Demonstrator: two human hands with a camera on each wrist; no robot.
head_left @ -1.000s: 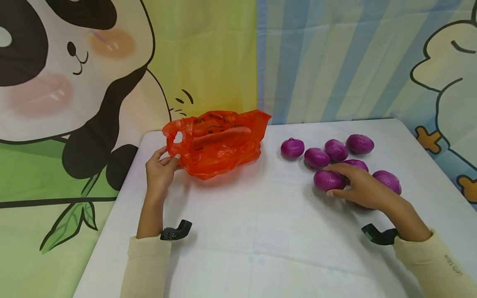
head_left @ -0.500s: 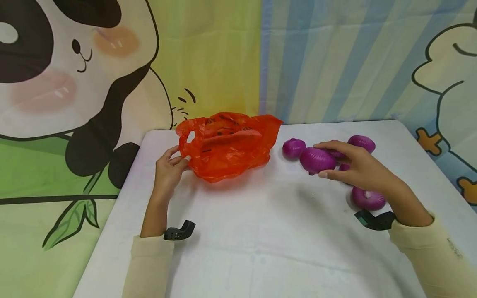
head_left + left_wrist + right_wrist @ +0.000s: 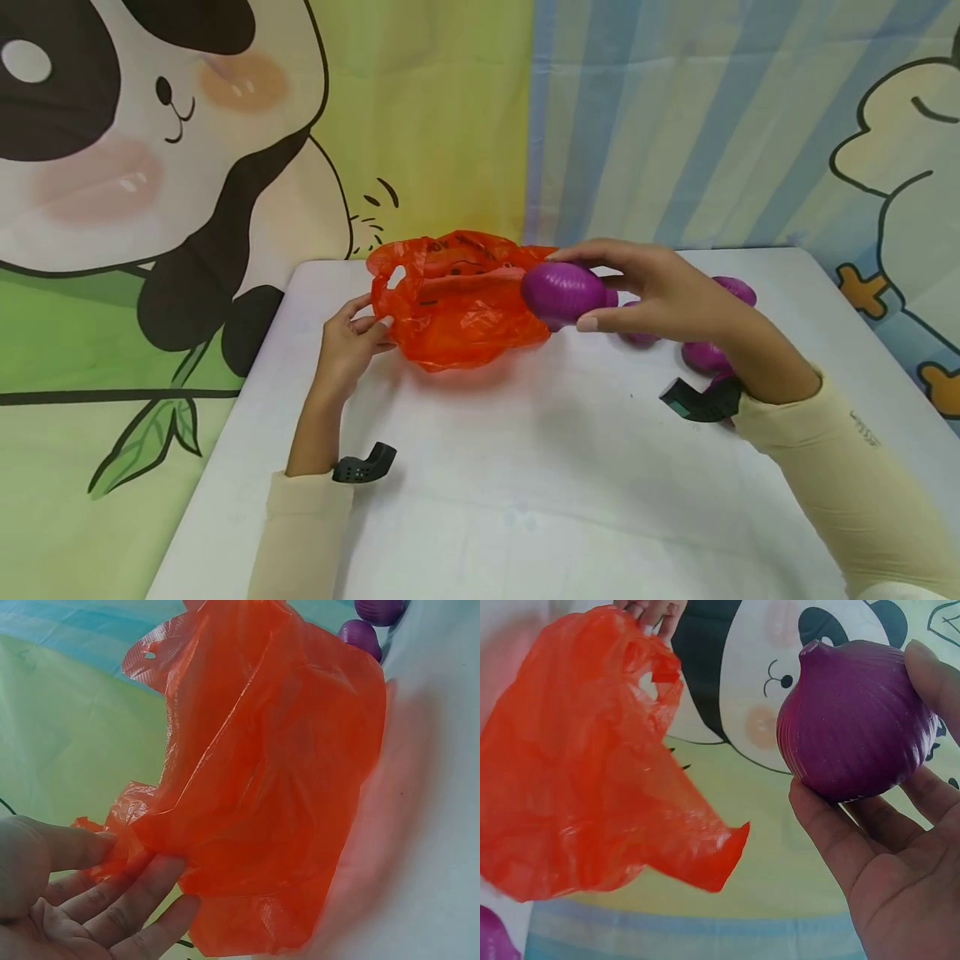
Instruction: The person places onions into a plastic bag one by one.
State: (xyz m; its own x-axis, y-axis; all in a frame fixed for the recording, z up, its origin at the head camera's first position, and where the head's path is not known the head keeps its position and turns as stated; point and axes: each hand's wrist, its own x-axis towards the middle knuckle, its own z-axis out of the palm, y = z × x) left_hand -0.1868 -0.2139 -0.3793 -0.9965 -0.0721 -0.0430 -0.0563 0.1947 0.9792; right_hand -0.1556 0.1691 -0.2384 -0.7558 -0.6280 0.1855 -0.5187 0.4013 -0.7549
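A crinkled red plastic bag (image 3: 472, 321) stands near the back of the table, with printing and a handle hole on its side. My left hand (image 3: 349, 346) pinches its left edge between thumb and fingers; the left wrist view shows the thumb pressing the film of the bag (image 3: 262, 780). My right hand (image 3: 652, 287) grips a purple onion (image 3: 564, 293) by its sides, raised in front of the bag's right end. In the right wrist view this onion (image 3: 855, 720) lies between thumb and fingers, its pointed tip exposed, apart from the bag.
More purple onions lie on the white table (image 3: 510, 500) at the right, among them one at the back (image 3: 737, 289) and one beneath the right wrist (image 3: 705, 357). My right arm hides part of the group. A printed cloth backdrop (image 3: 435, 125) rises behind the table's far edge.
My right hand has lifted the onion from the group and carried it left to the bag. The left hand, still pinching the bag, appears slightly further right as the view shifts.
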